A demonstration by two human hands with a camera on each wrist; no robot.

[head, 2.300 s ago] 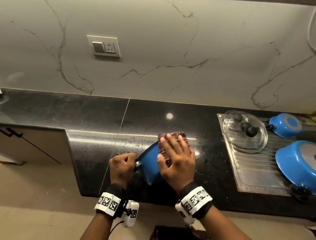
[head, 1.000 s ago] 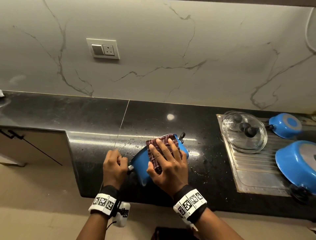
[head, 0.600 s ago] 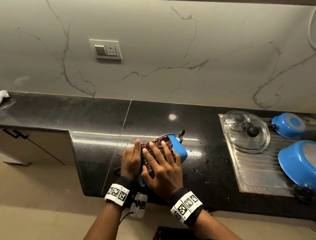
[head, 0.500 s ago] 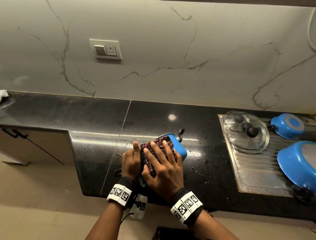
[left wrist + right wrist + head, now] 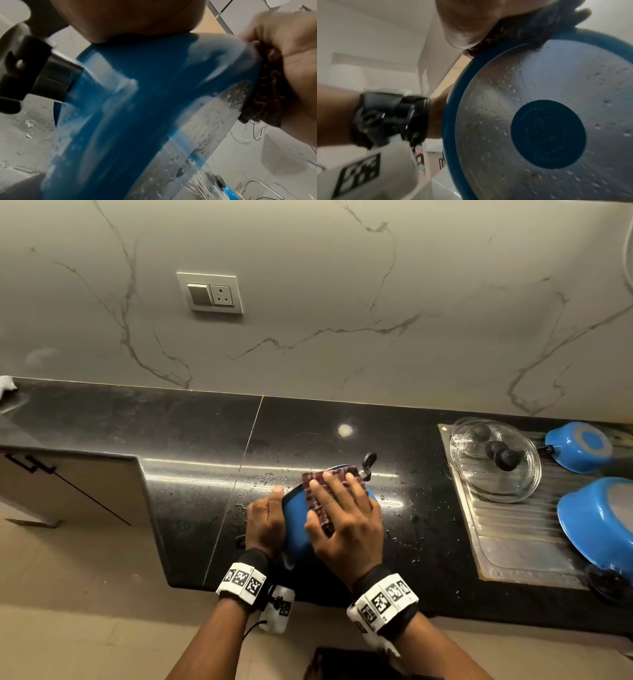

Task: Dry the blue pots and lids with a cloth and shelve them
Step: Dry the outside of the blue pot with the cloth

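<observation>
Head view has the blue pot [image 5: 297, 520] tipped on its side right at the front edge of the black countertop [image 5: 191, 440], with the floor [image 5: 68, 594] dropping away just below the wrists. Left hand [image 5: 265, 523] is wrapped around the near side of the pot up by its rim, fingers curled onto it, and a black handle [image 5: 34, 79] pokes out just beside that hand in the left wrist view. Right hand [image 5: 342, 525] lies flat with fingers spread, pressing a dark red checked cloth [image 5: 320, 498] onto the curved blue wall. Second black handle [image 5: 367, 465] sticks up at the far end.

Loads of open counter to the left and behind, glossy speckled stone scattered with water droplets. Off to the right it gets crowded: a ribbed steel drainboard [image 5: 513, 529] holds glass lids [image 5: 496, 460] with black knobs, a small blue pan [image 5: 579, 446] upside down and a big blue pot [image 5: 596, 525] leaning at the frame edge, all well apart from the hands.

Right wrist view shows the pot's bottom [image 5: 547, 121], a round dull metal disc with a blue circle in the middle and a blue band round the edge, beaded with drops. Cloth looks nubby and thick there. Marble-look wall [image 5: 342, 302] behind with a switch plate [image 5: 210, 293]
</observation>
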